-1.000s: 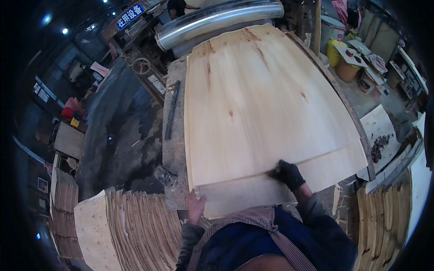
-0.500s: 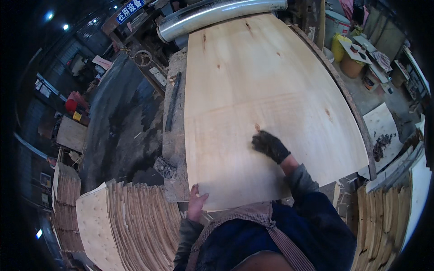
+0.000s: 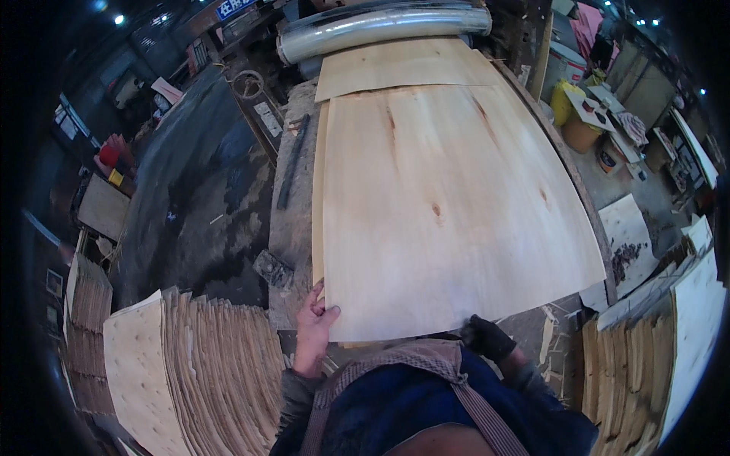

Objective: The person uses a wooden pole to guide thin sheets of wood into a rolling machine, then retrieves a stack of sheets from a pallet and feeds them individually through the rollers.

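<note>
Top veneer sheet lies flat on the stack on the workbench. Bare left hand pinches its near-left corner; gloved right hand grips the near edge. Step: squaring the sheet. Next requires edge alignment.

Black right glove, blue top, brown straps

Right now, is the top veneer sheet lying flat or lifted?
Flat: the top veneer sheet lies spread across the stack, left hand and gloved right hand at its near edge.
</note>
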{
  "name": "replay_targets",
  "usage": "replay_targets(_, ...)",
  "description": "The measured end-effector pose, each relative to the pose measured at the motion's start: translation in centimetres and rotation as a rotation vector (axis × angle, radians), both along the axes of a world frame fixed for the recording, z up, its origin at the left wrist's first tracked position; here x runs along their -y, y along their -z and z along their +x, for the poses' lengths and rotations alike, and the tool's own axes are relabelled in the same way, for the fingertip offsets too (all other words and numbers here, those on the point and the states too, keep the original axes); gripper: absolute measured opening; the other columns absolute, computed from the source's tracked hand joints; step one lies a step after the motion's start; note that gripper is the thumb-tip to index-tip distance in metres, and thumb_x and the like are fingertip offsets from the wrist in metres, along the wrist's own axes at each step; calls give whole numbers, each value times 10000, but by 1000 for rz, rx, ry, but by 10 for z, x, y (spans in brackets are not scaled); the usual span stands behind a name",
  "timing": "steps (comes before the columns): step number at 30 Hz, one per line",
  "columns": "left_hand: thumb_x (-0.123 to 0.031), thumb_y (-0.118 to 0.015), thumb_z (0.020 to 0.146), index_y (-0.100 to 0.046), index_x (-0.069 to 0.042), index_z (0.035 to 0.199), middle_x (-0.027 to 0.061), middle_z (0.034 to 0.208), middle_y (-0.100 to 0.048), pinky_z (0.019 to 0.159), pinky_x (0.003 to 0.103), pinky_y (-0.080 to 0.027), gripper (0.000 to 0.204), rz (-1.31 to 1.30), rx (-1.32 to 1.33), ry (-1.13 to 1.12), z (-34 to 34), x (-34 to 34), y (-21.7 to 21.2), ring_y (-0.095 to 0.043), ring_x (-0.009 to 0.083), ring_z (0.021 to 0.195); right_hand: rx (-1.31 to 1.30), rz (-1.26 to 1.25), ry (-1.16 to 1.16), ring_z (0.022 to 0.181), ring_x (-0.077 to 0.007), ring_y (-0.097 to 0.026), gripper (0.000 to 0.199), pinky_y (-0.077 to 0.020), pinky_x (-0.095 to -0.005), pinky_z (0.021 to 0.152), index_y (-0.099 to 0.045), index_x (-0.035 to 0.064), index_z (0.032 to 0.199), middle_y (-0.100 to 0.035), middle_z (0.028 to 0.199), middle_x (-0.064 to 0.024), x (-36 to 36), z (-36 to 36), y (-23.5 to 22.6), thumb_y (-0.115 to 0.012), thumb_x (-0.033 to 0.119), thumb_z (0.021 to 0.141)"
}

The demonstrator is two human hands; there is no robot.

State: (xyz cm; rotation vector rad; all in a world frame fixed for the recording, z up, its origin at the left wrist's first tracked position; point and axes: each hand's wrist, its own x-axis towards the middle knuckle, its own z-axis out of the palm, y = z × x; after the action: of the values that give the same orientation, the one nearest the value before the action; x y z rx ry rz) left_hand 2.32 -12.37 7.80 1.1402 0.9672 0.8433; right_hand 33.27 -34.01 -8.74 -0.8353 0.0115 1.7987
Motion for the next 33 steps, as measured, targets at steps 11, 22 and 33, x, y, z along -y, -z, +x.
replay_targets(11,97,-500,751,-466,17,1228,128,1144,-586,851,327,-480,485,-105,129,-147,-27,-31,-5,-590,212,1001,445,-80,179,665,-233,-594,322,-498,-351,660,-592,-1,802,-591,649,-104,-13,4,-65,-526,298,899)
replay_targets(22,-59,-597,774,-352,47,1311,180,1237,-478,908,336,-430,599,96,-691,-91,-15,-43,119,-502,282,1087,511,81,397,588,-190,-542,190,-517,-342,601,-532,15,833,-492,599,-65,-157,68,-4,-542,195,893)
replay_targets(33,-248,-621,797,-267,57,1362,260,1421,-222,1075,363,-256,733,213,-791,-20,-47,-8,185,-252,349,1320,330,-4,428,550,-239,-571,225,-564,-395,627,-513,56,770,-481,542,-59,-229,92,-14,-527,235,905)
